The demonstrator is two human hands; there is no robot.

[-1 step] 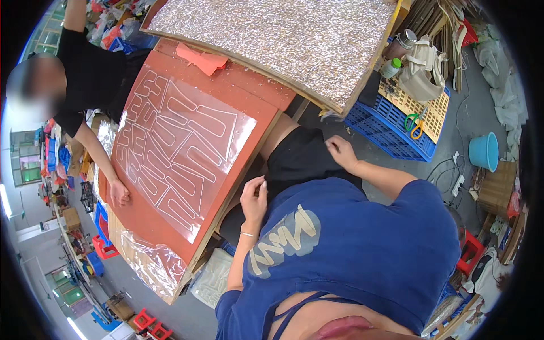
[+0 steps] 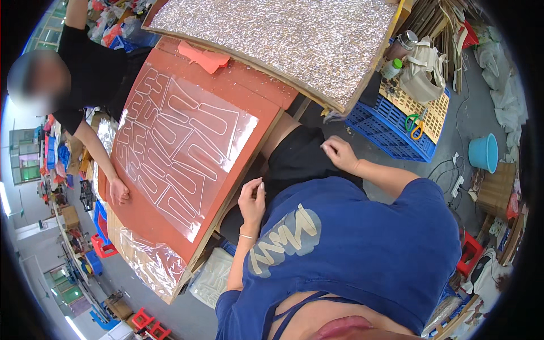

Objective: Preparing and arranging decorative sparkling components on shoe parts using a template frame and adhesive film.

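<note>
My left hand (image 2: pixel 251 199) is raised beside the near edge of a red-brown board (image 2: pixel 139 212), its fingers curled in and nothing seen in them. Over my black shorts, toward the right thigh, is my right hand (image 2: pixel 339 153), with fingers bent together and no object showing. On the board lies a clear plastic sheet (image 2: pixel 226 150) with white outlined shapes, several of them long loops. Neither hand touches the sheet. An orange-red flat piece (image 2: pixel 205 58) rests at the board's far side. Beyond it stands a wide tray (image 2: pixel 272 45) full of silvery glittering bits.
A co-worker's hand (image 2: pixel 119 191) rests on the board's left side. Crumpled clear film (image 2: pixel 150 263) covers its lower corner. At right, a blue crate (image 2: pixel 388 133) carries scissors (image 2: pixel 418 126), a green-capped bottle (image 2: pixel 391 68) and a pale bag (image 2: pixel 422 71). A light-blue bucket (image 2: pixel 483 153) stands on the floor.
Both my hands have shifted very slightly to the left. Nothing was taken hold of or let go.
</note>
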